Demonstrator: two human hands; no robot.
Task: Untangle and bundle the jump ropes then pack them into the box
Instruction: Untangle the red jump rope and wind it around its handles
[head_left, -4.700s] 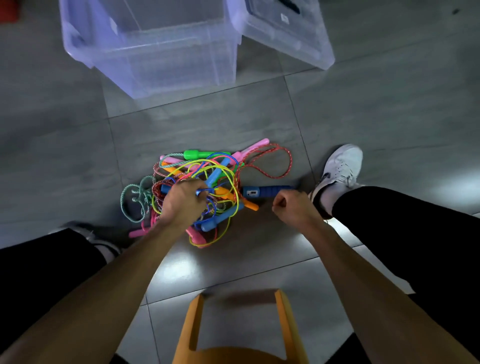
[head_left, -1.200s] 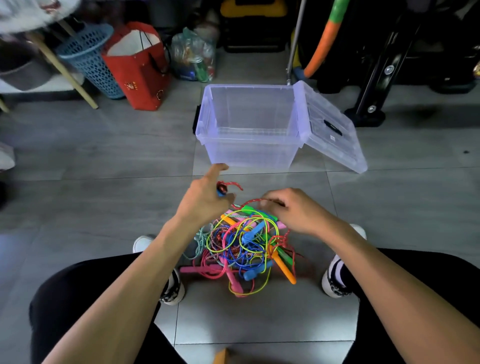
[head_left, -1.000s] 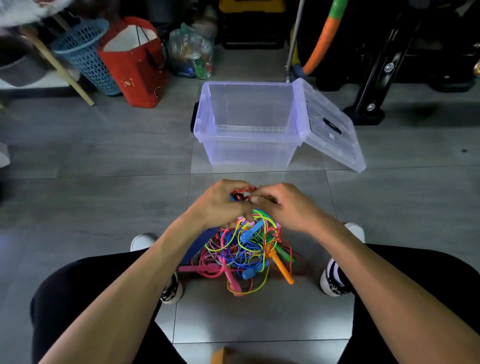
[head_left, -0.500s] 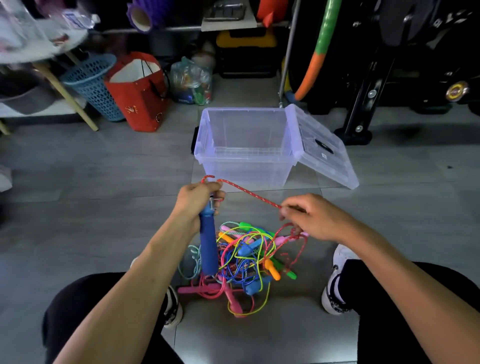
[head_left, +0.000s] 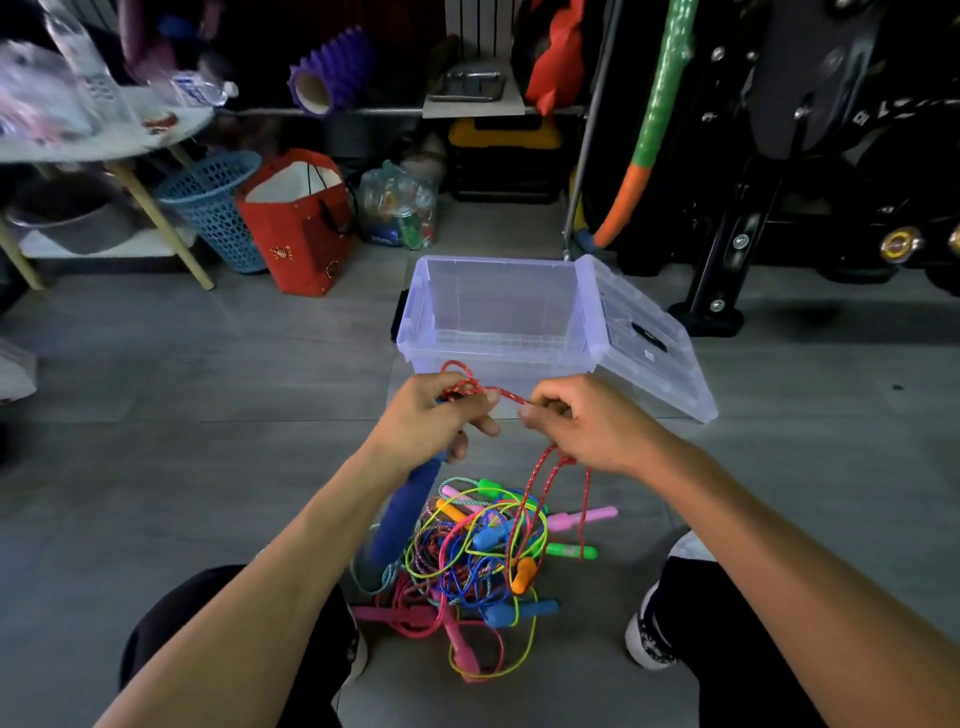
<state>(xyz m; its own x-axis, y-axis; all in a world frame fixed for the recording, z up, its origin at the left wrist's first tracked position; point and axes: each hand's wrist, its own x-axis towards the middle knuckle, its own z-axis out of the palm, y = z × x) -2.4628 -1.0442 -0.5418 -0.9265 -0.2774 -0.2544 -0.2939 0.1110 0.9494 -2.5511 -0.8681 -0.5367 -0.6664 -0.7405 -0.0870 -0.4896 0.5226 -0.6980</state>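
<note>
The left hand (head_left: 434, 415) is gripping the blue handle (head_left: 402, 514) and red rope (head_left: 540, 486) loops; the right hand (head_left: 582, 421), now drawn in close, is pinching the cord. Coiling is progressing. The tangle (head_left: 478, 561) is lying near; the box (head_left: 493, 317) is standing far, nothing in it.

right hand (head_left: 587, 421) has closed in beside left hand (head_left: 436, 421), shortening the red rope (head_left: 511, 397) between.

Both forearms reaching toward 12 o'clock; left hand (head_left: 434, 415) and right hand (head_left: 582, 418) curling fingers, gripping, nearly touching.
</note>
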